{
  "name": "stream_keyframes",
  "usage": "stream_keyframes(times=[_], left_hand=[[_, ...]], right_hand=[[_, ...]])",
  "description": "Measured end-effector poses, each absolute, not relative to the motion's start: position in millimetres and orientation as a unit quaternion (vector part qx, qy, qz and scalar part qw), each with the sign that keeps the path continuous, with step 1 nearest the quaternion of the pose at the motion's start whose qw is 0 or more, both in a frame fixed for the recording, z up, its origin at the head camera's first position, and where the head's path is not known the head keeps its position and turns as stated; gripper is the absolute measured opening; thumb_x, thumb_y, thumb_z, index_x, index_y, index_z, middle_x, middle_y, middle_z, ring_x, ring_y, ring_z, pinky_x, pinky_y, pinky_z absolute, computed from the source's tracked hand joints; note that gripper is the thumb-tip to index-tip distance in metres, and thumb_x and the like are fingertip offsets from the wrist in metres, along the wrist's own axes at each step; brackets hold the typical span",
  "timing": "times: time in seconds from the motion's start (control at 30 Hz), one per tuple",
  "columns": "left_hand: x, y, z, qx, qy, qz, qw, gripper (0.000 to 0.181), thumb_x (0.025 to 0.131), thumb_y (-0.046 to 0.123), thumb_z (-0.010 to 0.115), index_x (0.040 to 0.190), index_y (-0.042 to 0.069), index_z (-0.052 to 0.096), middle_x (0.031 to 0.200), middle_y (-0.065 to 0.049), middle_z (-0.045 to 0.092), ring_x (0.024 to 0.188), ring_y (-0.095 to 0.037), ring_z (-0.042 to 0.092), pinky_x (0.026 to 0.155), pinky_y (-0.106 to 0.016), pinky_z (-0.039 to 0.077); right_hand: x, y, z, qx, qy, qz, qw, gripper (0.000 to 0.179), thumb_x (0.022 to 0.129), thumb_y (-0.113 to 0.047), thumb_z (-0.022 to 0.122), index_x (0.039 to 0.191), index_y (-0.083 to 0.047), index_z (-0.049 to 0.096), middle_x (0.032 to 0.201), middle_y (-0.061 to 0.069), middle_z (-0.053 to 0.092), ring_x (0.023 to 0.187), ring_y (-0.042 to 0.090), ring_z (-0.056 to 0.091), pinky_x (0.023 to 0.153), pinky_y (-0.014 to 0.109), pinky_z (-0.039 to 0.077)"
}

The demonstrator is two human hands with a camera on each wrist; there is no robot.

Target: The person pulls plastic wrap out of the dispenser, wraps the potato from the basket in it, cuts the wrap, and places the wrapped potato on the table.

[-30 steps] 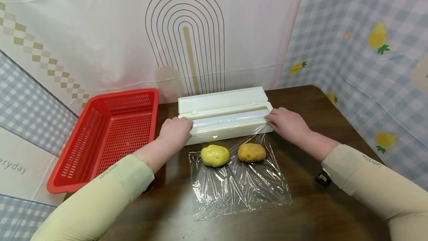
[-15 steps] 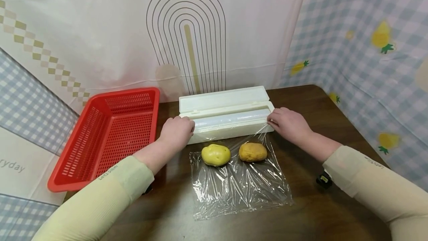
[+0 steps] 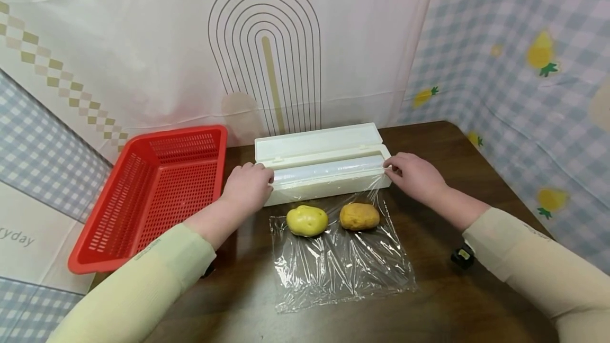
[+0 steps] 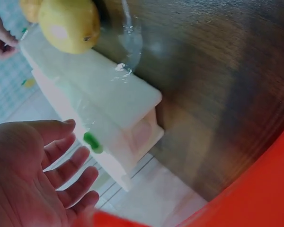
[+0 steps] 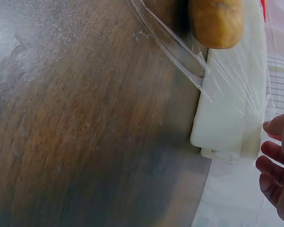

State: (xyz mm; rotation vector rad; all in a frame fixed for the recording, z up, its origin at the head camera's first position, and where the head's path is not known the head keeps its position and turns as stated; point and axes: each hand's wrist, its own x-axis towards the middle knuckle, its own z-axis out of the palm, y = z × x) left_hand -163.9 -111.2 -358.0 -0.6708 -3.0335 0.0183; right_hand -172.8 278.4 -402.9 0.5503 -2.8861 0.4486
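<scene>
A white cling film box [image 3: 329, 184] lies across the table with its lid [image 3: 318, 143] tipped back and a roll of film [image 3: 333, 167] inside. Clear cling film [image 3: 340, 274] runs from it toward me. On that sheet sit a yellow-green potato [image 3: 307, 220] and a browner potato [image 3: 359, 217]. My left hand [image 3: 249, 187] is by the box's left end; in the left wrist view its fingers are loosely bent, with nothing between them. At the right end, my right hand [image 3: 415, 174] has its thumb beside the box edge [image 5: 252, 142] and its fingers relaxed, holding nothing visible.
A red plastic basket [image 3: 219, 173] stands on the left of the brown table [image 3: 443, 300], close to my left forearm. A patterned cloth [image 3: 167, 68] hangs behind the table, and a checked one [image 3: 505, 99] hangs on the right.
My right thumb and fingers have parted and drawn slightly to the right, off the box edge. My left hand has shifted a little to the left. The potatoes and film sheet stay put.
</scene>
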Motion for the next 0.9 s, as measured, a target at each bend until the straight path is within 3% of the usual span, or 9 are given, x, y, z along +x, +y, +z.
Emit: stream_keyframes(times=[0.23,0.47,0.67,0.9], left_hand=[[-143.5,-114.5,-342.0,-0.225,-0.973,-0.015,0.041,0.018,0.090,0.022,0.068,0.105,0.012,0.070,0.103,-0.006,0.067,0.097,-0.030,0.059,0.083,-0.046,0.045],[-103.2,-109.6,-340.0,-0.279,-0.958,-0.019,0.063,0.006,0.087,0.023,0.071,0.091,0.018,0.070,0.088,0.003,0.067,0.081,-0.021,0.060,0.074,-0.040,0.048],[-71.0,-106.4,-356.7,-0.325,-0.945,-0.029,0.034,0.010,0.084,0.028,0.075,0.090,0.022,0.069,0.087,0.007,0.067,0.080,-0.016,0.060,0.071,-0.035,0.045],[-50.1,-106.9,-378.7,-0.357,-0.934,-0.025,-0.003,0.014,0.082,0.030,0.076,0.082,0.023,0.065,0.081,0.009,0.063,0.073,-0.016,0.057,0.065,-0.032,0.041]], right_hand=[[-165.1,288.2,-399.3,0.178,-0.968,0.159,0.081,0.015,0.094,-0.013,0.065,0.106,-0.006,0.070,0.092,0.005,0.065,0.084,0.022,0.063,0.072,0.043,0.052],[-146.6,293.2,-397.1,0.187,-0.966,0.162,0.072,0.012,0.091,-0.012,0.069,0.102,-0.007,0.071,0.093,0.003,0.066,0.085,0.021,0.063,0.073,0.042,0.052],[-123.1,292.8,-397.9,0.233,-0.959,0.149,0.069,0.009,0.087,-0.013,0.075,0.096,-0.012,0.071,0.091,-0.001,0.065,0.084,0.020,0.062,0.072,0.040,0.051],[-97.1,289.6,-404.5,0.315,-0.936,0.139,0.075,0.016,0.083,-0.013,0.079,0.089,-0.022,0.067,0.087,-0.012,0.058,0.079,0.009,0.057,0.068,0.034,0.050]])
